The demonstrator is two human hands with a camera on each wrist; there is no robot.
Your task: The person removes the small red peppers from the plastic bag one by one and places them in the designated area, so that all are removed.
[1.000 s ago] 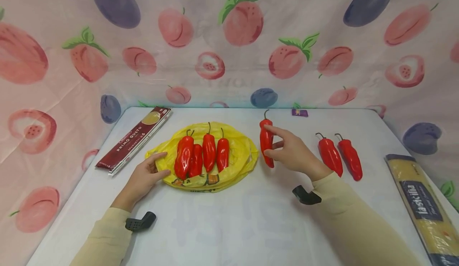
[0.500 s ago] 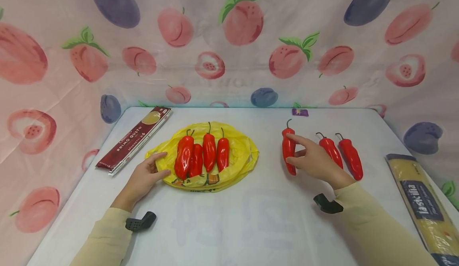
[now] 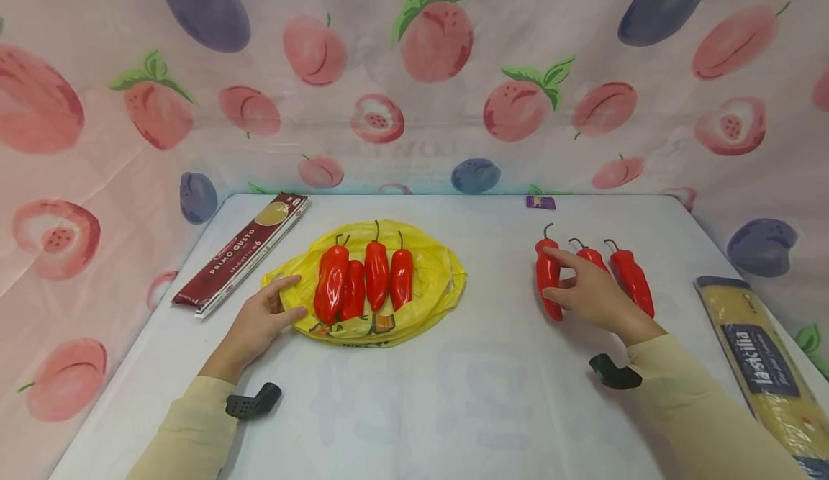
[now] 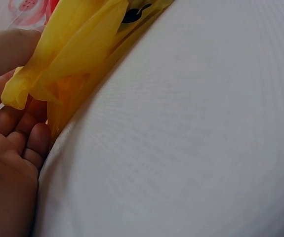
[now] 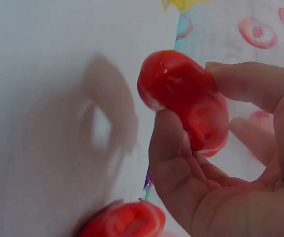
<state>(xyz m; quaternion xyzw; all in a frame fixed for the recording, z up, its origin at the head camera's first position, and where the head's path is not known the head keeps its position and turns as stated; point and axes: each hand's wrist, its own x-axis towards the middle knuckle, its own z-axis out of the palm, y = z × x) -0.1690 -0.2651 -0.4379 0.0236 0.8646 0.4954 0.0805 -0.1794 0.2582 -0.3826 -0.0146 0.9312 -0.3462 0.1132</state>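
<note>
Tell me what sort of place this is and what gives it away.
Probably a staged tabletop set rather than a working kitchen: a fruit-print backdrop hangs behind and beside the white table, where a yellow bag and a spaghetti packet lie spaced out.

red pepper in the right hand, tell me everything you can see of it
The red pepper is long, glossy and smooth, its surface looking plastic-like, with a thin, dark, curved stem. The right hand pinches its sides between thumb and fingers. It points stem-away from the person, and appears held off the white table, its blunt end dented in the wrist view. It is right of the yellow bag.
</note>
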